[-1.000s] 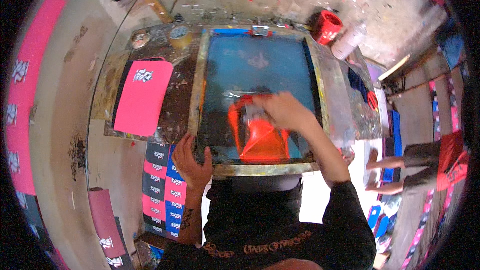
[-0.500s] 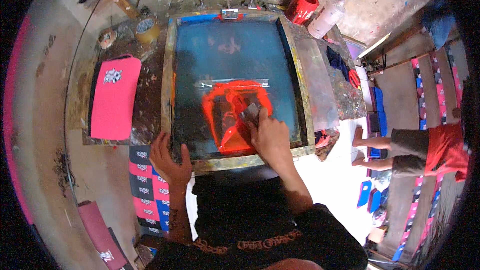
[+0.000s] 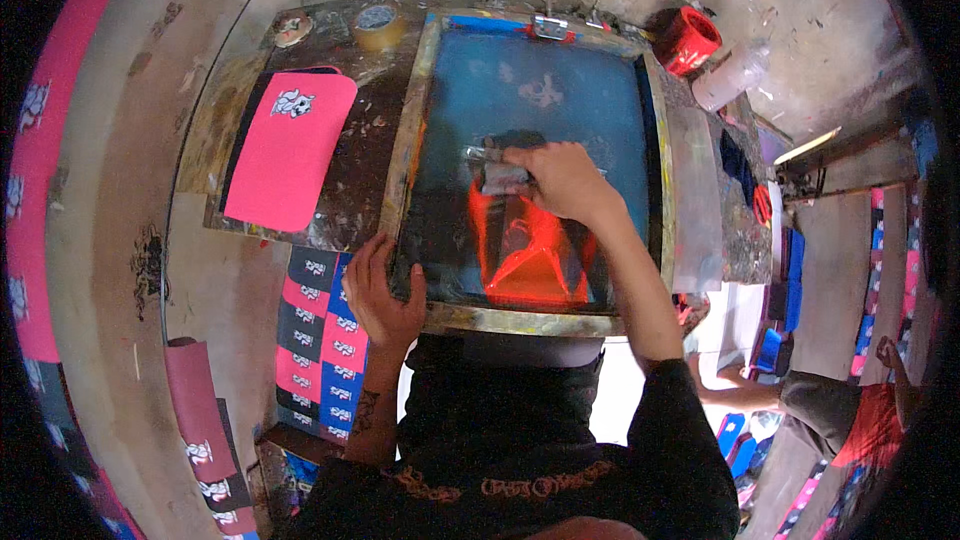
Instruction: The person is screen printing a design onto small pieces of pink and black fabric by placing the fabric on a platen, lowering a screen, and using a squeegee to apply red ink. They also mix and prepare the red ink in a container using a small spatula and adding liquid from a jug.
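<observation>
A wooden-framed printing screen point(image 3: 415, 140) with blue mesh lies flat on a paint-stained table. My right hand point(image 3: 560, 180) grips a dark squeegee point(image 3: 495, 168) near the middle of the mesh, above a patch of red-orange ink point(image 3: 525, 255). My left hand point(image 3: 380, 295) presses down on the frame's near left corner, thumb over the edge. A small pale design point(image 3: 541, 91) shows through the mesh farther back.
A pink printed cloth piece point(image 3: 288, 148) lies on a board left of the screen. A tape roll point(image 3: 377, 24), a red ink tub point(image 3: 686, 40) and a clear bottle point(image 3: 728, 77) stand at the table's back. Stacked printed pieces point(image 3: 325, 340) sit below left. Another person point(image 3: 840, 410) sits at lower right.
My right hand pulled the squeegee toward me across the ink, then pushed it back up to mid-screen. My left hand has stayed on the frame's corner. The camera view shifted.
</observation>
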Tool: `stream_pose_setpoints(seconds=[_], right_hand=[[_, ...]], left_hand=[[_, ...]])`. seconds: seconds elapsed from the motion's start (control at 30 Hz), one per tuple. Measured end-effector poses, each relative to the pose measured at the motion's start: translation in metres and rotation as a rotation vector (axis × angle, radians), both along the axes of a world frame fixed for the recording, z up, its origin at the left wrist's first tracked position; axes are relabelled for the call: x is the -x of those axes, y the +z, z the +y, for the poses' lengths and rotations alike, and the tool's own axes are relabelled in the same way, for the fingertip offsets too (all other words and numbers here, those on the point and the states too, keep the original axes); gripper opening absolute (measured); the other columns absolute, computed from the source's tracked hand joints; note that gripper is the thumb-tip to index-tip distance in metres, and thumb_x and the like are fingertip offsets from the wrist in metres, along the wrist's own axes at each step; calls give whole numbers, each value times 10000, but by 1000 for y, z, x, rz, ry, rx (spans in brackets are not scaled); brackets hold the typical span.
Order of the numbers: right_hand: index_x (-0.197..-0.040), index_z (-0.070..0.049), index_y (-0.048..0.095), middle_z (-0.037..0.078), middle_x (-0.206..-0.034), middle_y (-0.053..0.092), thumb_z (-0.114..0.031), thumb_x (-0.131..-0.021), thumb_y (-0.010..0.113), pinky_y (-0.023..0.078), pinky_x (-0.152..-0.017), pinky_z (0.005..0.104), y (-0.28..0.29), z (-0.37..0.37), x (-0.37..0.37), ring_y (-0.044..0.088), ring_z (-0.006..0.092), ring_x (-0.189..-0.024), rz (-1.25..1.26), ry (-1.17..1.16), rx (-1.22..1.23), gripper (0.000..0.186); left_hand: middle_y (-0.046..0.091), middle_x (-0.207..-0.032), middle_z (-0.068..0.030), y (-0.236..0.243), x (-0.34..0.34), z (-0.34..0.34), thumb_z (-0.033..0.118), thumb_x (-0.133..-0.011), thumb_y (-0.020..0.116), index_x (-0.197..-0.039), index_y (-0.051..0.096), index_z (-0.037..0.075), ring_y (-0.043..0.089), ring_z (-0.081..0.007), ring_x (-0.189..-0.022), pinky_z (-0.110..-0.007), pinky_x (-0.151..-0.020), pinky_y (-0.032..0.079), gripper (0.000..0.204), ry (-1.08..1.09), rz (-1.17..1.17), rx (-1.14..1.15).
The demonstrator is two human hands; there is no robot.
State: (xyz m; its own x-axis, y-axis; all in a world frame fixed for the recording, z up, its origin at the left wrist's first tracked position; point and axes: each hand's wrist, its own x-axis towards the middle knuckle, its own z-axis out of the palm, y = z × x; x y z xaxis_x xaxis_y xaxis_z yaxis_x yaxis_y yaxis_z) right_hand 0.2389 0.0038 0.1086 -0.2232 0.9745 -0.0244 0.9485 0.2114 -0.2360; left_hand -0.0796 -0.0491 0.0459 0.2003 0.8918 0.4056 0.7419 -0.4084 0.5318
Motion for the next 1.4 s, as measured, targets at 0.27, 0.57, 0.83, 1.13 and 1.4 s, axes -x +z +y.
stream_pose_setpoints(seconds=[0.27, 0.57, 0.83, 1.13, 1.4], right_hand=[[-1327, -115, 607, 189, -991, 739, -307, -893, 737, 559, -760, 553, 12, -8, -14, 716, 424, -887, -107, -83, 37, 492], [-1143, -115, 590, 98, -923, 662, -306, -900, 706, 549, -624, 464, -14, -81, 35, 706, 320, -829, -89, -140, -244, 330], [-1019, -121, 604, 64, -875, 631, -178, -812, 724, 555, -584, 416, -11, -136, 70, 685, 271, -814, -44, -165, -178, 247], [-1003, -119, 607, 56, -869, 627, -183, -797, 733, 561, -615, 398, -9, -170, 90, 681, 255, -817, -58, -156, -232, 250], [-1118, -126, 618, 114, -1072, 650, -377, -925, 666, 546, -829, 462, -12, -191, 101, 648, 318, -1004, -52, -167, -228, 320]], left_hand=[[614, -1396, -157, -4, -2, 0, 260, -890, 729, -1299, 622, 46, 532, -383, -1296, -524, -1102, 385, 473, -2, 54, -34], [604, -1382, -164, -5, -4, 0, 215, -873, 741, -1245, 647, 8, 544, -383, -1243, -511, -1064, 397, 436, -3, 33, -57], [611, -1390, -159, -5, -2, -1, 250, -886, 735, -1279, 645, 65, 542, -382, -1282, -530, -1091, 393, 444, 7, 24, -46], [610, -1366, -166, -5, -1, 1, 288, -882, 731, -1260, 639, 37, 530, -388, -1290, -533, -1107, 365, 462, -4, 24, -75], [643, -1241, -146, 7, 9, -31, 421, -835, 793, -1256, 652, 49, 580, -345, -1202, -534, -1082, 373, 580, -447, 110, -179]])
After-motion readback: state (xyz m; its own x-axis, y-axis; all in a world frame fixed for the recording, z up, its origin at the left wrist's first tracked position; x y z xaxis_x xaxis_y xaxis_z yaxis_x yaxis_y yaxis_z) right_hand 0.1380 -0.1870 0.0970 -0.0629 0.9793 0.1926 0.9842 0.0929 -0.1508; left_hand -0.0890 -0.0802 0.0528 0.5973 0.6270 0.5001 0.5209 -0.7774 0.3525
